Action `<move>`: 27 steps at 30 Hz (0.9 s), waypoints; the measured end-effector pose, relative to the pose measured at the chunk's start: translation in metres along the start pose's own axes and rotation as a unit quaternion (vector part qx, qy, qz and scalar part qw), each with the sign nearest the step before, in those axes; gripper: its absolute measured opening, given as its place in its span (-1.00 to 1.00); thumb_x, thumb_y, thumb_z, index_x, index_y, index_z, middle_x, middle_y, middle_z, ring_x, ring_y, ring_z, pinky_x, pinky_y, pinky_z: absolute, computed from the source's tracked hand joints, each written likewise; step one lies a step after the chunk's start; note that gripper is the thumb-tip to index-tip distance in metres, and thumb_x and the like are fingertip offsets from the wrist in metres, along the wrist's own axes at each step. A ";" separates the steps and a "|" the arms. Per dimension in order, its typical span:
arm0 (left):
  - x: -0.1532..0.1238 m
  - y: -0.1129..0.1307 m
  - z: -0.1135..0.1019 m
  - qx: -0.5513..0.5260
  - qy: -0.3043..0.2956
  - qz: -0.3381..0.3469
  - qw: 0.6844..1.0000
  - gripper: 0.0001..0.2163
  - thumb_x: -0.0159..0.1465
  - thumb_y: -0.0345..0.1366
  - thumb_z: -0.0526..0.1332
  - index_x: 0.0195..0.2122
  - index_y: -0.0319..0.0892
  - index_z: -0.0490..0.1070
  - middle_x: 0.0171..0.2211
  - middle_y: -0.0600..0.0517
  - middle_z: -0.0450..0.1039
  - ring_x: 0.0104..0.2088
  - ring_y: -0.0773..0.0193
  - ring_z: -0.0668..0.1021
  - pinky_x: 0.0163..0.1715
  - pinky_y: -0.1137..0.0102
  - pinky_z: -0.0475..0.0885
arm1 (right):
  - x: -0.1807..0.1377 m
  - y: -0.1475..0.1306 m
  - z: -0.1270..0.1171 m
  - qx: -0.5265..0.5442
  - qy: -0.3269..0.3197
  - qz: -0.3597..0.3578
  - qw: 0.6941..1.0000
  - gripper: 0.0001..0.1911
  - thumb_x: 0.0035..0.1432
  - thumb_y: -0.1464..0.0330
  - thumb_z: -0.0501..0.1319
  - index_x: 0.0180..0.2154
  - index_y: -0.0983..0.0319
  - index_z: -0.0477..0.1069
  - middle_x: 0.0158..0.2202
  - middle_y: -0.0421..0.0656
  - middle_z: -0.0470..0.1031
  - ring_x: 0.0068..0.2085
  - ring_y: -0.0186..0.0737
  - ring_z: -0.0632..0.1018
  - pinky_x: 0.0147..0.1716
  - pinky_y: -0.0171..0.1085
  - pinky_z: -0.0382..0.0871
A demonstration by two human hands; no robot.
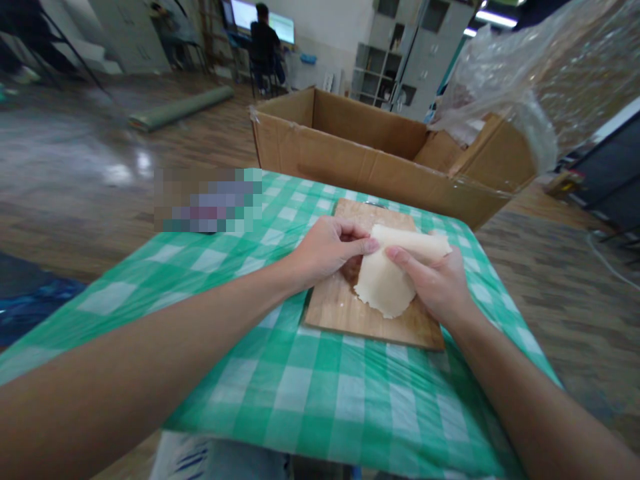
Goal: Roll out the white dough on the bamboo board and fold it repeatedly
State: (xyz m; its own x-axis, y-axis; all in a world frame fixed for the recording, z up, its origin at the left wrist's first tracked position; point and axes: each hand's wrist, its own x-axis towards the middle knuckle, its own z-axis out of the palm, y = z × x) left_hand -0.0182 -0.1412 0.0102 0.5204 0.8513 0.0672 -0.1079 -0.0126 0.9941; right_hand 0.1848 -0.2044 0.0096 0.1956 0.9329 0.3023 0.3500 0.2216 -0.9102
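Observation:
A thin, pale sheet of dough (386,287) with ragged edges is raised above a wooden cutting board (330,310). Its far edge is folded or rolled over. My left hand (333,248) pinches the dough's left edge between thumb and fingertips. On the other side, my right hand (440,277) grips the right part, its thumb lying across the front and its fingers hidden behind the sheet. The dough's lower edge hangs near the board; I cannot tell whether it touches. A few pale crumbs or smears lie on the board.
A green and white checked tablecloth (280,393) covers the table. Past its far edge stands a large cardboard box (350,143), with plastic wrap (520,73) at the right. Something blurred out (210,203) lies at the table's left edge. A person (264,47) sits at screens in back.

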 end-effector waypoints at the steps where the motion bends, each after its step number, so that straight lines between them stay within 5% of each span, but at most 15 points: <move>1: 0.000 -0.001 0.000 -0.002 -0.022 -0.008 1.000 -0.73 0.21 -0.12 0.47 -0.25 -0.25 0.63 -0.43 -0.05 0.62 -0.55 0.29 0.61 -0.59 0.45 0.51 | -0.001 0.000 0.001 -0.002 -0.007 -0.004 1.000 -0.50 0.03 -0.01 0.52 -0.15 0.19 0.55 -0.15 -0.02 0.70 -0.14 0.10 0.70 -0.21 -0.02 0.63; 9: -0.005 0.004 0.003 0.026 -0.013 -0.002 1.000 -0.75 0.24 -0.14 0.44 -0.35 -0.25 0.57 -0.54 0.03 0.52 -0.64 0.31 0.54 -0.69 0.47 0.44 | -0.004 -0.006 0.006 0.020 -0.021 -0.032 0.999 -0.54 0.06 0.05 0.53 -0.12 0.18 0.60 -0.12 -0.04 0.72 -0.09 0.11 0.71 -0.15 0.00 0.65; 15: -0.004 -0.001 0.001 0.000 -0.054 0.010 0.998 -0.67 0.25 -0.05 0.44 -0.13 -0.20 0.59 -0.35 -0.02 0.60 -0.51 0.30 0.61 -0.60 0.47 0.48 | -0.005 -0.007 0.006 0.038 -0.011 -0.018 0.999 -0.52 0.02 0.04 0.55 -0.13 0.18 0.61 -0.16 -0.06 0.72 -0.12 0.10 0.72 -0.23 -0.06 0.64; 21: 0.001 -0.005 -0.001 0.027 0.017 0.016 0.999 -0.71 0.26 -0.08 0.41 -0.16 -0.20 0.57 -0.37 0.01 0.59 -0.54 0.36 0.54 -0.67 0.54 0.32 | 0.001 -0.001 0.000 0.038 -0.042 0.004 0.998 -0.58 0.10 0.02 0.49 -0.19 0.21 0.65 -0.19 -0.03 0.73 -0.20 0.11 0.72 -0.28 -0.06 0.62; 27: -0.004 -0.001 0.001 0.012 -0.046 -0.008 0.999 -0.67 0.25 -0.04 0.44 -0.10 -0.16 0.60 -0.33 -0.01 0.62 -0.48 0.33 0.58 -0.59 0.52 0.36 | 0.000 -0.005 -0.002 0.039 -0.058 -0.010 0.997 -0.62 0.09 0.02 0.50 -0.22 0.16 0.68 -0.21 -0.06 0.73 -0.17 0.11 0.72 -0.27 -0.05 0.60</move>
State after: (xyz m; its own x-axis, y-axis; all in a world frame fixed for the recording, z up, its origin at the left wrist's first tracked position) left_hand -0.0189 -0.1453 0.0087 0.5979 0.7995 0.0572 -0.0793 -0.0120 0.9968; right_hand 0.1845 -0.2062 0.0148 0.0795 0.9535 0.2906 0.2796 0.2585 -0.9247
